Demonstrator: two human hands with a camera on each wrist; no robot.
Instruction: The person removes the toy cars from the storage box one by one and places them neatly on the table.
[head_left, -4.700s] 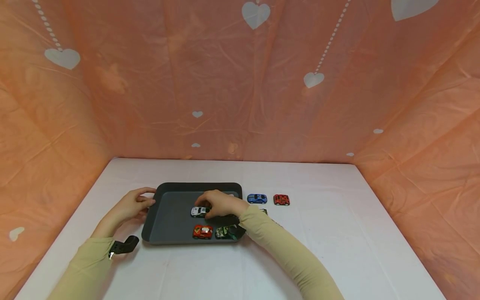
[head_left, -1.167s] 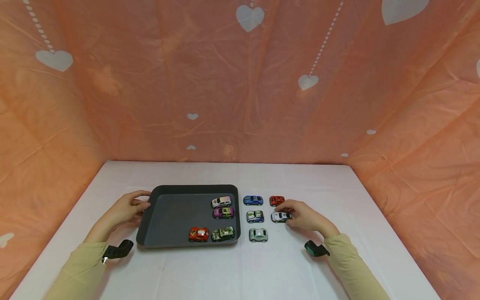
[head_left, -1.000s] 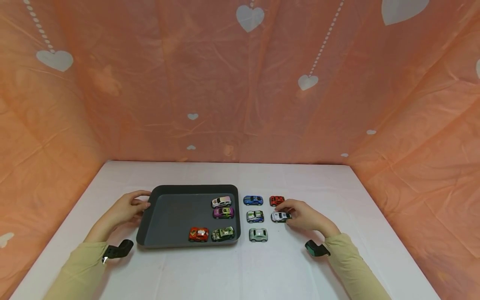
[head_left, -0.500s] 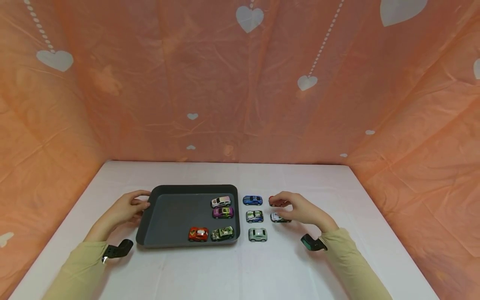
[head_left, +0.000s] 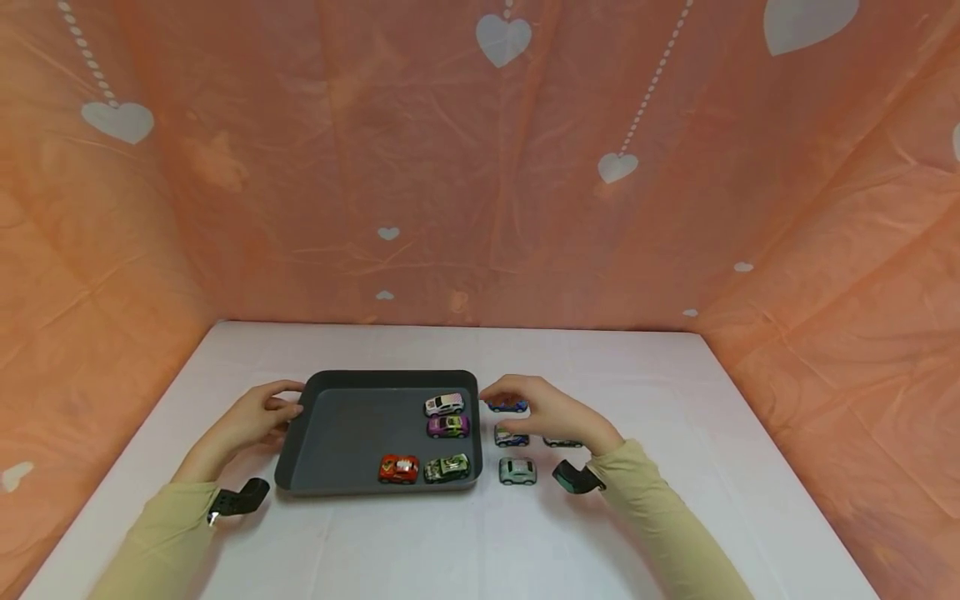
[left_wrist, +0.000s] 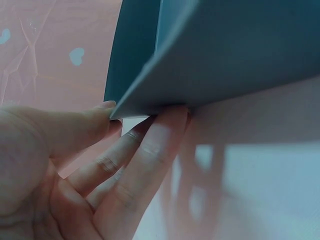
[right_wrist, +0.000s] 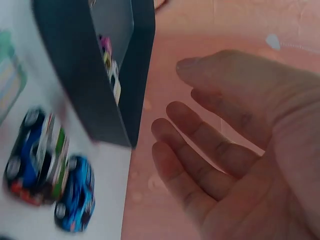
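Note:
My left hand [head_left: 251, 423] holds the left rim of a dark grey tray [head_left: 322, 483] between thumb and fingers; in the left wrist view the fingertips [left_wrist: 167, 122] lie under the edge. My right hand [head_left: 551, 408] hovers with fingers apart over a blue toy car [head_left: 507, 407], holding nothing. Below it, a white toy car with green and blue [head_left: 512, 436] is partly covered. A silver-green toy car [head_left: 517, 472] stands nearer me. Behind the hand shows part of a white-and-black toy car [head_left: 562, 442]; the red-and-black one is hidden.
Inside the tray are a white toy car [head_left: 444, 404], a purple one [head_left: 448, 427], a red one [head_left: 398, 469] and a green camouflage one [head_left: 447, 468], all towards its right side. Orange cloth [head_left: 450, 208] with hearts hangs behind the white table [head_left: 375, 550].
My right hand set the white-and-black car down from the tray onto the table, released it, passed over the red-and-black car and moved left above the blue car. My left hand stays put.

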